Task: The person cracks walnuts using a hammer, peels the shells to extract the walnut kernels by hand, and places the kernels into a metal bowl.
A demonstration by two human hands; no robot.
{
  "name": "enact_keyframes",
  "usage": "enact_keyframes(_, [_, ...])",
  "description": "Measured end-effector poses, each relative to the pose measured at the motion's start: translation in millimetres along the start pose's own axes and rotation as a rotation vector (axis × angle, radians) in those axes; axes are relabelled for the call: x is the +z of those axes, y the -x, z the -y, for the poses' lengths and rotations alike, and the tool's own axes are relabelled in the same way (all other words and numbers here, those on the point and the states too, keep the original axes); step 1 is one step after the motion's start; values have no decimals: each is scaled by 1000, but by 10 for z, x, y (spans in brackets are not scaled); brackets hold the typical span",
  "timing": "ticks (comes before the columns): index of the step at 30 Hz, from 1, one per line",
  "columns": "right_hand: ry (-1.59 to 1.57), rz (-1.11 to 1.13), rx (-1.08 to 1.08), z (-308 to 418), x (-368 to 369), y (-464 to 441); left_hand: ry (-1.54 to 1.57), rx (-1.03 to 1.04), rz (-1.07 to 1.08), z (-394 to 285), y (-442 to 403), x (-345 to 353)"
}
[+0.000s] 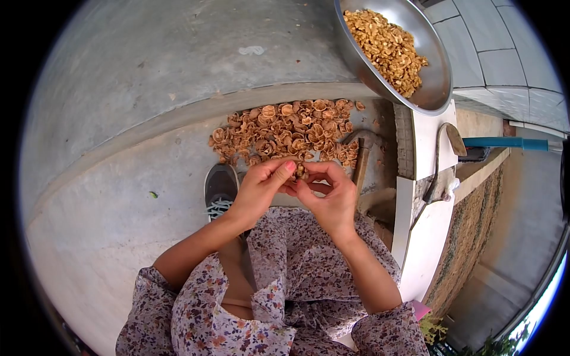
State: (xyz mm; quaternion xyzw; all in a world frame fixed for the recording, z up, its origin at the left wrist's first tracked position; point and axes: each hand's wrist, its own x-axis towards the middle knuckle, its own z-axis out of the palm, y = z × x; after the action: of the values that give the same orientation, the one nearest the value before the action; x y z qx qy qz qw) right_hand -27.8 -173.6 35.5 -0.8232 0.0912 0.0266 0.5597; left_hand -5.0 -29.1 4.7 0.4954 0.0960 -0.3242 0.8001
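Note:
Both hands meet in front of my lap around a small piece of walnut [300, 172]. My left hand [264, 184] pinches it from the left, thumb on top. From the right, the fingertips of my right hand [328, 196] close on the same walnut. Much of it is hidden by the fingers, so I cannot tell whether shell still clings to it. Just beyond the hands, broken walnut shells [291, 130] lie in a wide heap on the concrete. A hammer [361, 157] with a wooden handle leans at the heap's right edge.
A large metal bowl [436, 77] of walnut kernels [386, 50] stands at the upper right. A sickle-like tool [436, 166] lies on the white ledge [424, 243] to the right, near a blue handle [504, 143]. My shoe [221, 187] rests left of the shells.

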Motion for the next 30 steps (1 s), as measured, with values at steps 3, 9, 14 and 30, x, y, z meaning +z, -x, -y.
enact_keyframes(3, [-65, 22, 71, -5, -20, 11, 122, -40, 53, -3, -48, -129])
enact_keyframes(9, [-36, 133, 22, 8, -107, -26, 415, -74, 13, -17, -59, -92])
enact_keyframes(14, [33, 143, -53, -24, -85, -17, 370, -74, 38, 17, -105, -142])
enact_keyframes(30, [-538, 42, 687, -980, -69, -352, 128, -256, -44, 400, -222, -618])
